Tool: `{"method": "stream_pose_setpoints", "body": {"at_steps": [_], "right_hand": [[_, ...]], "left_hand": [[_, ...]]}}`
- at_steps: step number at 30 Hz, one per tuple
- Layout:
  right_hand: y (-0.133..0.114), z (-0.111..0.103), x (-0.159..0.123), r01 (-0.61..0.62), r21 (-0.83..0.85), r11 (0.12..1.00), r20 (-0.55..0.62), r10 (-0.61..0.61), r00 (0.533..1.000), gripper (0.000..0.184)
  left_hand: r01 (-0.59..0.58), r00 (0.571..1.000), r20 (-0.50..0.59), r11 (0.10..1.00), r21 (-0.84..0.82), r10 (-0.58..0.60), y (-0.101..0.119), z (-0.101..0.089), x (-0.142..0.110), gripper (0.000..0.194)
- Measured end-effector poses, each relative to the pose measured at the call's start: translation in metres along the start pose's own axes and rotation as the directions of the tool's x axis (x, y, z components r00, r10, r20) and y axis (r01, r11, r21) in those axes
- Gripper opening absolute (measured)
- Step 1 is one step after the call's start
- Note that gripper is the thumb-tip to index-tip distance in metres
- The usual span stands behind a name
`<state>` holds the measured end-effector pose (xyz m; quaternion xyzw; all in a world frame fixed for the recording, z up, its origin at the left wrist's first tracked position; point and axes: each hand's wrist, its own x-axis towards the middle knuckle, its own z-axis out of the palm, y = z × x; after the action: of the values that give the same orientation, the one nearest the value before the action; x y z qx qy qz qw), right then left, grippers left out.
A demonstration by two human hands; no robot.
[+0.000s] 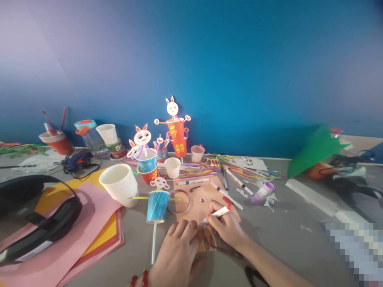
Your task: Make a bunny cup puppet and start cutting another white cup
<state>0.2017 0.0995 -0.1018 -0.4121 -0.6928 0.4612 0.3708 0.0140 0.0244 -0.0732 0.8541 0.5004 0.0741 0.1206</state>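
My right hand (pixel 229 229) grips a white marker with a red end (pixel 220 211). The marker slants down to the left, its tip close to the fingers of my left hand (pixel 181 243). Those fingers are bent and pressed together low over the peach paper sheet (pixel 188 207); whatever lies under them is hidden. A small white paper cutout with a red mark (pixel 202 200) rests on the sheet just above the marker. Left of it lies a blue-painted paper cup (pixel 157 207) with a white straw (pixel 154 243) and a rabbit-face cutout (pixel 160 182).
Stacked white cups (pixel 119 181) stand on coloured paper (pixel 89 223) beside black headphones (pixel 38 223). Rabbit-topped red cups (pixel 177 137) and blue cups (pixel 146 160) line the back. Loose markers (pixel 226 195), a purple glue stick (pixel 262 193) and paper scraps lie to the right.
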Motion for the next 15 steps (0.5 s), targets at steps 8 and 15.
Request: {"method": "stream_pose_setpoints", "body": {"at_steps": [8, 15], "right_hand": [[0.0041, 0.0005, 0.0015, 0.016, -0.051, 0.999, -0.002, -0.016, 1.0, 0.016], [0.0027, 0.0003, 0.0015, 0.034, -0.085, 0.996, -0.012, -0.035, 0.999, 0.016]], "left_hand": [[-0.003, 1.0, -0.012, 1.0, 0.001, 0.003, 0.0011, -0.0025, 0.0009, 0.049], [-0.008, 1.0, -0.018, 1.0, 0.0, 0.008, 0.0002, 0.0003, -0.0004, 0.051]]}}
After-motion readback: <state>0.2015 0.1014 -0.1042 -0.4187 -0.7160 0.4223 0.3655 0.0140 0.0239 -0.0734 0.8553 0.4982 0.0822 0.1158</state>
